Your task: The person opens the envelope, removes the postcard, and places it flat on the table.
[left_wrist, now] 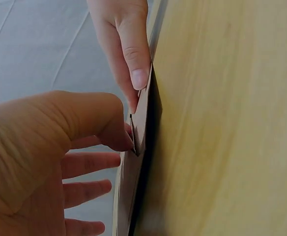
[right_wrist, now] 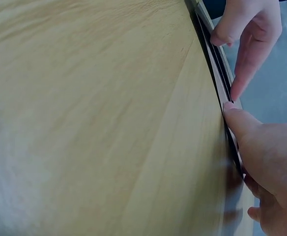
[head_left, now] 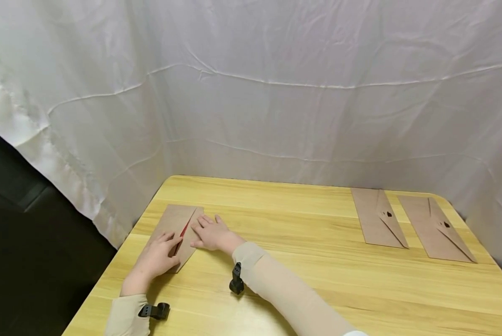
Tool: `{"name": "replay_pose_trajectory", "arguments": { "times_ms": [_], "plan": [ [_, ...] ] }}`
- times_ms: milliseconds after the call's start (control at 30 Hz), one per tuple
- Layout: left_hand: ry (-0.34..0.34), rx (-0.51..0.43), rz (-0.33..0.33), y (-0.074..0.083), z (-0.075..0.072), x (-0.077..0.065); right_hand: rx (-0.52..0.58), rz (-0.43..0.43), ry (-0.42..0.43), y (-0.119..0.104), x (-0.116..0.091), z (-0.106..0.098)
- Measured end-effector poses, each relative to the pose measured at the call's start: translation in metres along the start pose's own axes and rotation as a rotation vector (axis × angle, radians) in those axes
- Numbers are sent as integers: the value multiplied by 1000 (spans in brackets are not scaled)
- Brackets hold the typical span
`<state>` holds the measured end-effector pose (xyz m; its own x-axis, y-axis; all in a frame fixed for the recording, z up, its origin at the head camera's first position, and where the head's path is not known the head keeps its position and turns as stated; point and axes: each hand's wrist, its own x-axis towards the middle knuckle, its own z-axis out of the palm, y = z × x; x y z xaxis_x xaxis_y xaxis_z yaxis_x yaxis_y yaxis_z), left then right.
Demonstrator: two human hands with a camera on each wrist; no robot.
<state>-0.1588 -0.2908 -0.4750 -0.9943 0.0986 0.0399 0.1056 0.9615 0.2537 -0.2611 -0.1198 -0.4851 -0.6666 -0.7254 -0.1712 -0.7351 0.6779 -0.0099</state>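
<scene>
A brown envelope [head_left: 167, 217] is laid near the left edge of the table [head_left: 301, 214]. In its opening a red strip [head_left: 185, 228] is seen; whether this is content or lining cannot be told. The flap [head_left: 189, 243] is touched by the left hand [head_left: 156, 256], thumb and forefinger slightly apart, and by the right hand [head_left: 212, 234], fingers straight and a little spread. Toward the far right corner, a second envelope [head_left: 366, 217] and a third envelope [head_left: 420, 226] are placed, contents hidden.
</scene>
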Motion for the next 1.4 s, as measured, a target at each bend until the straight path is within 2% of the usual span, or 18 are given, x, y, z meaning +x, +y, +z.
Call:
{"name": "replay_pose_trajectory", "arguments": {
  "times_ms": [367, 567, 900, 1133, 1267, 1400],
  "plan": [
    [29, 17, -52, 3, -10, -3, 28, 0, 3, 1, 1, 2],
    [47, 63, -31, 6, -13, -4, 20, -1, 10, 2, 2, 4],
    [127, 118, -31, 11, -12, -5, 3, -5, 11, 3, 5, 10],
    [223, 135, -12, 10, -7, -6, 11, -6, 15, 3, 5, 12],
    [262, 117, 6, 8, -7, -6, 10, -13, 24, 4, 4, 11],
    [262, 73, -9, 4, -6, -5, -10, -37, 35, 6, 5, 12]
  ]
}}
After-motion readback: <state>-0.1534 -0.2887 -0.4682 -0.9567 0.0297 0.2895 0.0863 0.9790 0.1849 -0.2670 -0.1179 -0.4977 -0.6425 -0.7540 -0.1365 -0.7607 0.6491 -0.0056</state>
